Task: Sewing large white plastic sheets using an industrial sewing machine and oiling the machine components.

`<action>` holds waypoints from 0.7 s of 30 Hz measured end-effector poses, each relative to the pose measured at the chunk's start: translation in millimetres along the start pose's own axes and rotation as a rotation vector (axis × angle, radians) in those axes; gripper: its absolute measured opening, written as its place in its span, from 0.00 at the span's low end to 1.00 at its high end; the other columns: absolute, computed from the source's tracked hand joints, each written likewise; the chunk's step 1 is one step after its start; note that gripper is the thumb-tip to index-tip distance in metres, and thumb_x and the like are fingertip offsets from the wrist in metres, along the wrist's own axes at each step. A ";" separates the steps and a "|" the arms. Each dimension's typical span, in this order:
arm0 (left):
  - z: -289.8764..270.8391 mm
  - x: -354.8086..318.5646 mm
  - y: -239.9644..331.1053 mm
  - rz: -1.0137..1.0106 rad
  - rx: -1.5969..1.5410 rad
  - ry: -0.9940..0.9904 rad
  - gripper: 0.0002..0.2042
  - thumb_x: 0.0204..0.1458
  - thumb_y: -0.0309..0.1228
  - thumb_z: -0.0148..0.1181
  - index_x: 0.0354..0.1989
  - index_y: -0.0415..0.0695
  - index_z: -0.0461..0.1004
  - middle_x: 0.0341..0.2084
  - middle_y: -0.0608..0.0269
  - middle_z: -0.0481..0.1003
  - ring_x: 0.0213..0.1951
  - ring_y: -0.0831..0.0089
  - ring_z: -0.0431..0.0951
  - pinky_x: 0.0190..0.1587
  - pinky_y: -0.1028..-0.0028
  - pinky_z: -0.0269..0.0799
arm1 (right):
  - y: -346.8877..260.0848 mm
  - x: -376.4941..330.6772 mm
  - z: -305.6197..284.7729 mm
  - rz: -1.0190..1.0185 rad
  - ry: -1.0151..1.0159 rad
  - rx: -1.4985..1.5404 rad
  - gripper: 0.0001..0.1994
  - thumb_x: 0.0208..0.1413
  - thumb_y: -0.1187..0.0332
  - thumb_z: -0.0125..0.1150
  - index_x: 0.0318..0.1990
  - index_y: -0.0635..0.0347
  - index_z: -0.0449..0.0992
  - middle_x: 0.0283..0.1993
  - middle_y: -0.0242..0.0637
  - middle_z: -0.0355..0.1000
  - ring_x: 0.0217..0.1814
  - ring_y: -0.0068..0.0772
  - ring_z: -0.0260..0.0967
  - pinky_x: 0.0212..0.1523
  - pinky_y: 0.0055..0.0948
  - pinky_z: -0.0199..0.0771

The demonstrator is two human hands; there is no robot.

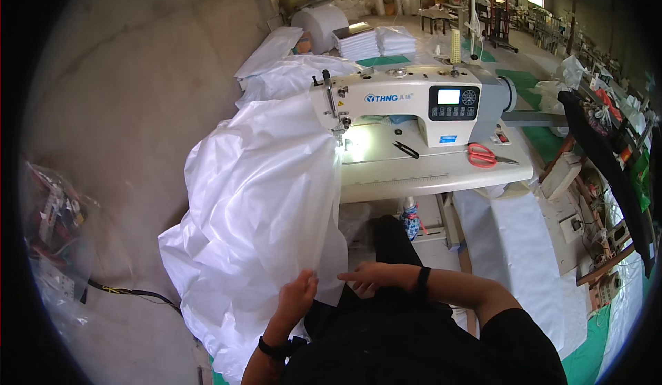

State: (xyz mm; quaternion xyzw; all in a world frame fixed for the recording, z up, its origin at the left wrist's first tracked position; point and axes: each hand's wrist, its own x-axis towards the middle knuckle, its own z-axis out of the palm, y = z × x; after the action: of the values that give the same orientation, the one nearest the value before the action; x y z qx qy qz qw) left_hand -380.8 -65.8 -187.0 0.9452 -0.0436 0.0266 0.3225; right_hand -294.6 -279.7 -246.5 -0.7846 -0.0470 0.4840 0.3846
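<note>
A large crumpled sheet of white plastic-like material [255, 178] hangs from the sewing machine's needle area down to my lap. My left hand [296, 297] is closed on this sheet near its lower right edge, fingers curled. Just to the right, my right hand [372, 277] has its index finger stretched toward the sheet's edge and its other fingers bent. Whether that fingertip touches the sheet I cannot tell. The white sewing machine [407, 99] stands beyond both hands, its lamp lit at the needle and the sheet's upper end beside the presser foot.
On the machine bed lie black thread snips [406, 150] and red-handled scissors [488, 156]. A patterned bottle [410, 223] stands below the table edge. White material [510, 240] drapes at the right. Farther back are a big white roll [321, 26] and stacked white sheets [356, 42].
</note>
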 end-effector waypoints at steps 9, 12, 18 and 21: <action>4.5 -6.0 -24.1 0.029 -0.027 0.073 0.11 0.55 0.36 0.52 0.36 0.41 0.74 0.23 0.48 0.75 0.29 0.52 0.78 0.32 0.63 0.71 | -53.2 39.3 81.8 -0.960 0.083 -0.994 0.13 0.52 0.61 0.54 0.37 0.62 0.75 0.36 0.46 0.74 0.40 0.44 0.73 0.39 0.43 0.70; -10.6 -1.0 -8.8 0.015 -0.197 -0.007 0.12 0.56 0.36 0.51 0.37 0.41 0.75 0.23 0.50 0.75 0.26 0.58 0.78 0.31 0.65 0.71 | -60.6 -29.1 96.4 -0.818 0.016 -0.427 0.08 0.49 0.65 0.54 0.29 0.58 0.77 0.30 0.47 0.74 0.37 0.48 0.73 0.37 0.43 0.71; -15.2 4.6 12.9 -0.077 -0.028 -0.325 0.25 0.44 0.51 0.63 0.36 0.39 0.72 0.17 0.50 0.73 0.24 0.55 0.76 0.30 0.64 0.71 | -52.5 -14.8 118.9 -1.381 -0.108 -0.578 0.07 0.51 0.67 0.56 0.26 0.59 0.74 0.24 0.40 0.72 0.30 0.39 0.72 0.32 0.35 0.70; 0.9 3.3 14.8 -0.036 0.057 -0.245 0.26 0.43 0.52 0.64 0.35 0.39 0.70 0.17 0.52 0.73 0.24 0.54 0.77 0.29 0.62 0.71 | -55.3 -24.4 104.0 -1.206 -0.288 -0.515 0.07 0.53 0.67 0.56 0.29 0.60 0.75 0.27 0.41 0.73 0.30 0.38 0.72 0.33 0.33 0.69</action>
State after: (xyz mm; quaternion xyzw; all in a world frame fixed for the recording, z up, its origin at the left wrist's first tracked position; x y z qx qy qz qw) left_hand -378.9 -78.3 -178.4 0.9508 -0.0651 -0.0936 0.2880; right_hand -373.7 -193.8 -217.5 -0.6151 -0.6421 0.2576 0.3781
